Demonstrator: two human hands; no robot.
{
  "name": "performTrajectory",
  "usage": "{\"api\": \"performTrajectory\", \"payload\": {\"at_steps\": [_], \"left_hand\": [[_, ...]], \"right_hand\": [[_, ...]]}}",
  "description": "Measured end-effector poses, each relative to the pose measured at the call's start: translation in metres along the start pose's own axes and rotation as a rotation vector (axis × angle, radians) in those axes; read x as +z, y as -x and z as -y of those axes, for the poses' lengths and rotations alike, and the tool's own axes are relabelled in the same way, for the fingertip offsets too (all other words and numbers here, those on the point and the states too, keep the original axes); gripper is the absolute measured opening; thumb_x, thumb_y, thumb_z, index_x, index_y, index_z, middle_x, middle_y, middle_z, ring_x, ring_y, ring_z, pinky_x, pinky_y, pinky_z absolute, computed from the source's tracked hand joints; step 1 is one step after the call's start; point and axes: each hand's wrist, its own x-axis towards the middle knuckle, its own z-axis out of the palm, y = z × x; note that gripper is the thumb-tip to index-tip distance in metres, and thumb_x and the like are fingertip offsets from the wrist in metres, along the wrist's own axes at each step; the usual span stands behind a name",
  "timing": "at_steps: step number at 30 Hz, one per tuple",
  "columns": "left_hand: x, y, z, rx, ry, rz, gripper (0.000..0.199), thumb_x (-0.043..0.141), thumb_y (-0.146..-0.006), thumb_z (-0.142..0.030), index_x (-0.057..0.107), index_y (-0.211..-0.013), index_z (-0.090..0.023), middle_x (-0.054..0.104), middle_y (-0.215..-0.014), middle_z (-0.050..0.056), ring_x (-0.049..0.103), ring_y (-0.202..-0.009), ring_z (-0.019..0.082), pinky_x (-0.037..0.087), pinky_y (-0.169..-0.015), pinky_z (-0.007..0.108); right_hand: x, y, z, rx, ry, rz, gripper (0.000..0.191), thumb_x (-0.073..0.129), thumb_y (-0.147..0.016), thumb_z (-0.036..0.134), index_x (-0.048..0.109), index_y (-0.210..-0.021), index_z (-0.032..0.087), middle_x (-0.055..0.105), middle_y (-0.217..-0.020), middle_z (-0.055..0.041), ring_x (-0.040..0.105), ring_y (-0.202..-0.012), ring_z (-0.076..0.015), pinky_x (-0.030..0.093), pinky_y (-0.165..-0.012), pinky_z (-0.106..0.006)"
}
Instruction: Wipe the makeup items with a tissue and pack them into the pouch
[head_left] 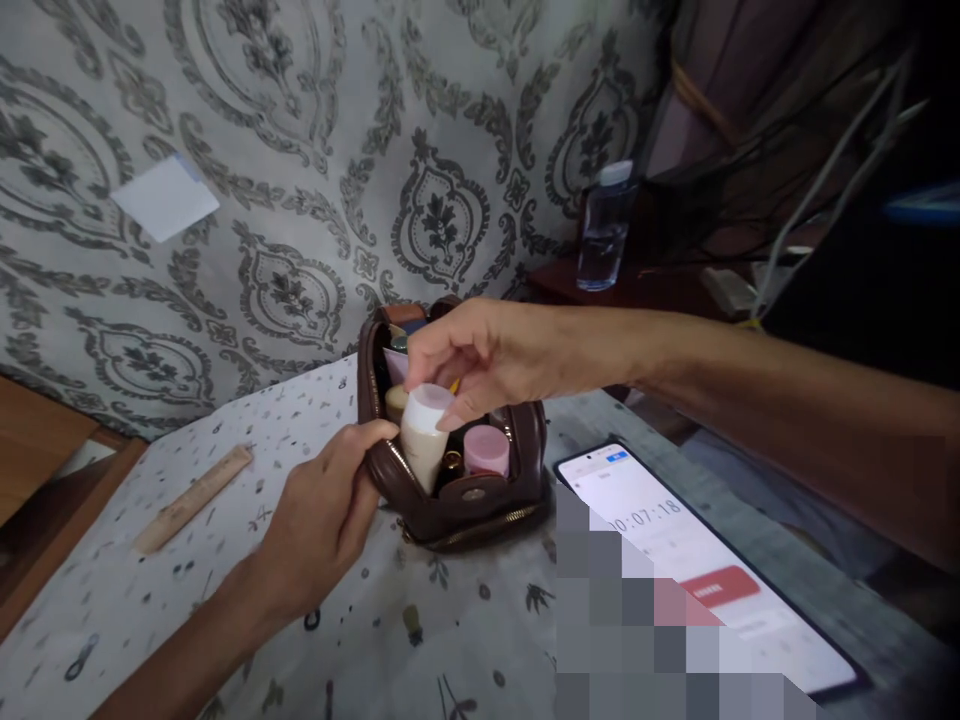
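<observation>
A brown zippered bag stands unzipped on the patterned cloth, with several containers inside. My left hand grips its left rim, thumb at the edge. My right hand reaches in from the right and pinches the white cap of a cream-coloured bottle, which is tilted and partly inside the bag. Beside the bottle sits a jar with a pink lid. A yellowish round lid shows behind the bottle. The right hand covers part of the bag's contents.
To the right lies a phone showing a timer. A flat beige strip rests on the cloth at left. Behind, a clear bottle stands on a dark red surface near cables. Patterned wallpaper rises behind the bag.
</observation>
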Motion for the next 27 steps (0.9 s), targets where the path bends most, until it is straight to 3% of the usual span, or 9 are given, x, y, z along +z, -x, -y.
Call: {"api": "performTrajectory", "payload": {"at_steps": [4, 10, 18, 23, 27], "left_hand": [[0.003, 0.002, 0.001, -0.004, 0.026, -0.024, 0.031, 0.038, -0.096, -0.020, 0.048, -0.126, -0.023, 0.067, -0.096, 0.003, 0.064, -0.073, 0.013, 0.049, -0.066, 0.025], [0.006, 0.005, 0.002, -0.049, 0.102, -0.018, 0.038, 0.040, -0.094, -0.017, 0.041, -0.132, -0.021, 0.069, -0.086, 0.002, 0.066, -0.071, 0.015, 0.047, -0.063, 0.025], [0.009, 0.014, 0.004, -0.090, 0.177, -0.007, 0.042, 0.039, -0.096, -0.020, 0.029, -0.137, -0.021, 0.062, -0.085, -0.001, 0.061, -0.067, 0.014, 0.045, -0.065, 0.027], [0.010, 0.020, 0.001, -0.175, 0.353, -0.020, 0.044, 0.040, -0.097, -0.023, 0.028, -0.139, -0.021, 0.061, -0.088, 0.001, 0.061, -0.079, 0.015, 0.046, -0.072, 0.029], [0.012, 0.023, -0.004, -0.200, 0.445, -0.048, 0.045, 0.041, -0.098, -0.024, 0.030, -0.141, -0.020, 0.059, -0.087, 0.001, 0.058, -0.076, 0.014, 0.043, -0.065, 0.025]], "right_hand": [[0.005, -0.007, -0.001, 0.053, -0.002, 0.123, 0.017, 0.083, -0.067, 0.030, 0.074, -0.078, 0.019, 0.070, -0.068, 0.0051, 0.062, -0.061, -0.0078, 0.048, -0.057, -0.019], [0.013, -0.021, -0.007, 0.041, 0.133, 0.117, 0.016, 0.080, -0.068, 0.018, 0.078, -0.084, 0.018, 0.068, -0.067, 0.0037, 0.060, -0.063, -0.0099, 0.045, -0.059, -0.021], [0.014, -0.023, 0.002, 0.077, 0.304, 0.109, 0.019, 0.080, -0.068, 0.023, 0.081, -0.086, 0.020, 0.063, -0.059, 0.0058, 0.051, -0.056, -0.0083, 0.037, -0.056, -0.022], [0.021, -0.022, 0.009, 0.128, 0.429, 0.060, 0.017, 0.079, -0.068, 0.022, 0.082, -0.085, 0.019, 0.067, -0.063, 0.0033, 0.055, -0.059, -0.0102, 0.038, -0.058, -0.023], [0.027, -0.024, 0.014, 0.191, 0.560, 0.085, 0.023, 0.078, -0.071, 0.023, 0.081, -0.092, 0.015, 0.072, -0.072, -0.0015, 0.061, -0.067, -0.0129, 0.041, -0.061, -0.022]]}}
